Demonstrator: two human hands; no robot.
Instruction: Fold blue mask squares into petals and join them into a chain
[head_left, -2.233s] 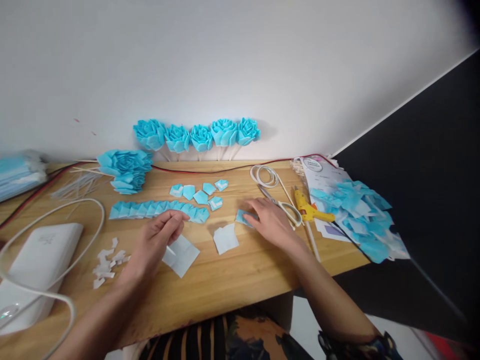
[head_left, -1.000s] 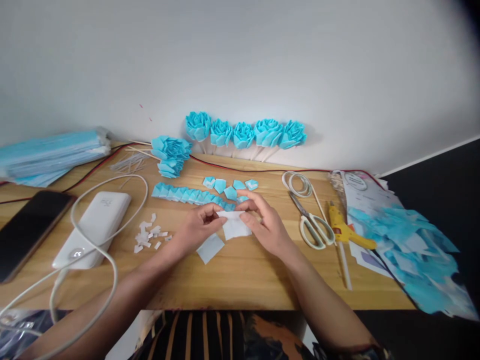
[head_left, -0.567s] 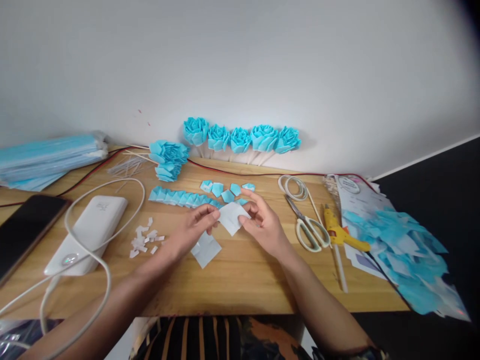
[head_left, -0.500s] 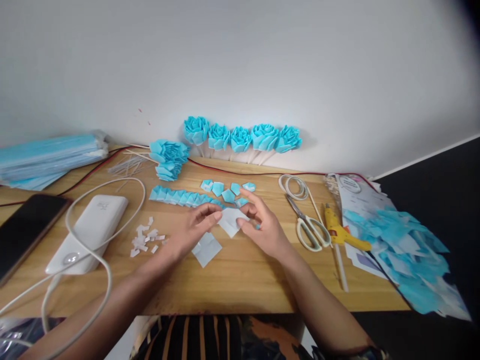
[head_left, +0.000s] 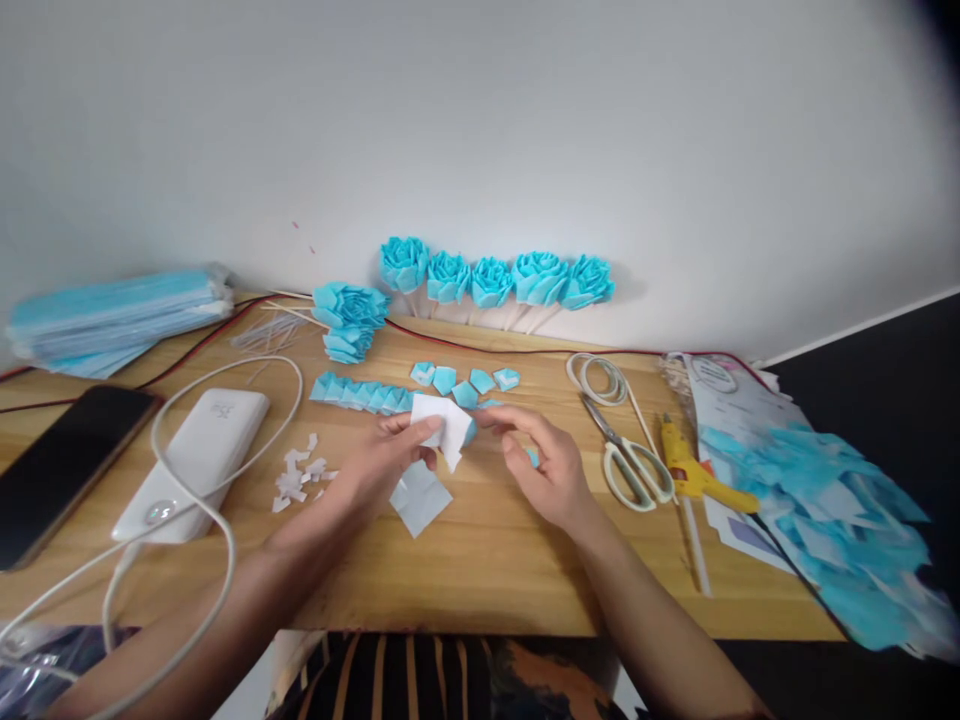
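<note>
My left hand (head_left: 386,465) pinches a white square of thin sheet (head_left: 433,415) between thumb and fingers, above the table. One corner of this square is bent, and a bit of blue shows at its right edge. Just right of it is my right hand (head_left: 544,465), thumb and forefinger apart. Its fingertips are close to the blue edge; whether they touch cannot be made out. Below the left hand a pale blue square (head_left: 421,498) lies flat. Behind the hands lie several folded blue petals (head_left: 444,380) and an overlapping row of petals (head_left: 360,393).
Blue flowers on sticks (head_left: 491,282) lean on the wall; more flowers (head_left: 349,318) lie left. At right are scissors (head_left: 634,470), a yellow glue gun (head_left: 694,475) and a blue scrap pile (head_left: 832,520). White snippets (head_left: 300,475), a power bank (head_left: 195,460) and a phone (head_left: 71,465) lie left.
The white square was held by both hands; now the left hand alone plainly grips it, turned and creased. My right hand has moved slightly right, its fingers off the sheet's face.
</note>
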